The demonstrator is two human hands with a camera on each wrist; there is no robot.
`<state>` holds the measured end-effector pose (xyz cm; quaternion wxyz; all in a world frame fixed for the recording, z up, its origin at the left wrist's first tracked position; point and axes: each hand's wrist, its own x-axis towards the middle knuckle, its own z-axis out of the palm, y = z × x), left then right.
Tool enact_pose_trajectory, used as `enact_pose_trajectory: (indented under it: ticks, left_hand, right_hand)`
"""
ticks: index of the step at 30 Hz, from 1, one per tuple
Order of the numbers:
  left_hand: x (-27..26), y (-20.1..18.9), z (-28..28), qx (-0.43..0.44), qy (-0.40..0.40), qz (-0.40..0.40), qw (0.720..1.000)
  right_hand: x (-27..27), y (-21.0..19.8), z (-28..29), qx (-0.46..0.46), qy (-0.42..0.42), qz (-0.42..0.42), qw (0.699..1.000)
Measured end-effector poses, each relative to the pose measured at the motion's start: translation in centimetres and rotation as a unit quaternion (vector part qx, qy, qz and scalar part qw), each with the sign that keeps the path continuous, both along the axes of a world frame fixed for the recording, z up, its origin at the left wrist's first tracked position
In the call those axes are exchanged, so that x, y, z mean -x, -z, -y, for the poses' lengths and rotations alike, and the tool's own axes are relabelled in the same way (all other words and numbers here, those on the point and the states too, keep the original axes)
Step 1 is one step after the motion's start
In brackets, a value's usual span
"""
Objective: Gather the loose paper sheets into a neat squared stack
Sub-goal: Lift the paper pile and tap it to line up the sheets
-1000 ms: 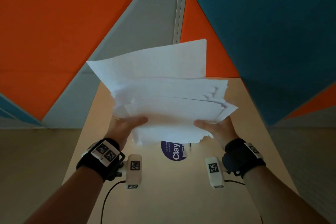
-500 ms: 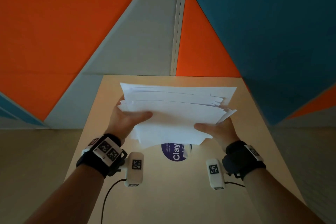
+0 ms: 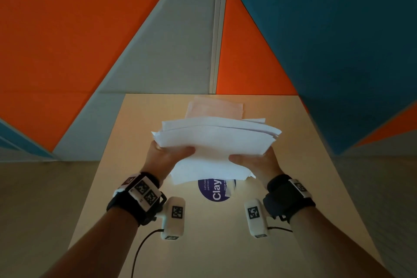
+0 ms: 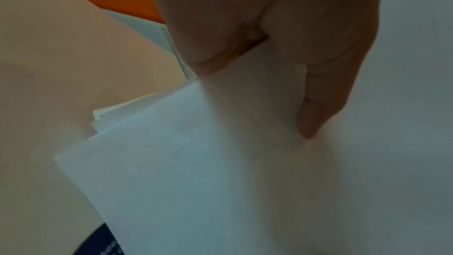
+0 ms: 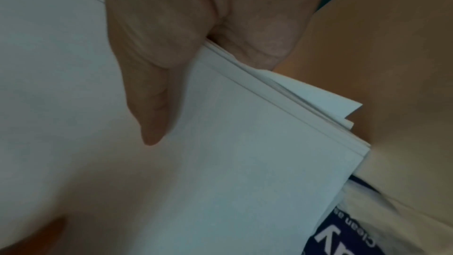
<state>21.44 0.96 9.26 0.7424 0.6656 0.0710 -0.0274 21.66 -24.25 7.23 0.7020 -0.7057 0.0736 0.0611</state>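
A bundle of white paper sheets [image 3: 214, 144] hangs tilted over the beige table [image 3: 304, 210], held from both sides. My left hand [image 3: 168, 157] grips its left edge, thumb [image 4: 318, 88] on top and fingers beneath. My right hand [image 3: 253, 162] grips the right edge the same way, thumb [image 5: 147, 100] lying on the top sheet [image 5: 232, 162]. The sheets' edges are uneven, with corners [image 5: 348, 108] sticking out at the near right and near left [image 4: 98, 115]. Pink-tinted sheets [image 3: 214, 107] show beyond the bundle's far edge; I cannot tell whether they lie on the table.
A round purple sticker [image 3: 216, 190] with white lettering lies on the table under the bundle's near edge. Orange, grey and blue wall panels [image 3: 327, 40] close in the table at the back and right. A black cable [image 3: 140, 250] hangs from my left wrist.
The bundle stood raised and fanned towards me a second ago; it has come down flatter and lower over the table. Both hands have kept their grip, and the far pink-tinted sheets have come into view.
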Motion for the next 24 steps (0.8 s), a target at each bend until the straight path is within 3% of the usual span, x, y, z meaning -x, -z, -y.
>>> enact_pose_trajectory:
  ticks: [9,15,22,24]
  left_hand:
    - [-0.3,-0.3,0.0,-0.07,0.004,-0.016,0.997]
    - [-0.2,0.0,-0.7,-0.159,0.068,-0.042,0.984]
    - [0.2,-0.6,-1.4,-0.047,0.037,-0.053,0.997]
    - [0.9,0.5,-1.6,-0.049,0.07,-0.078,0.993]
  right_hand:
    - [-0.3,0.0,0.9,0.007,0.018,0.0,1.0]
    - [0.1,-0.4,0.9,0.005,0.034,0.004,0.999]
    - [-1.2,-2.1,0.7,0.026,0.002,0.005,1.0]
    - [-1.6,-1.2,0.3,0.033,-0.004,-0.021,0.999]
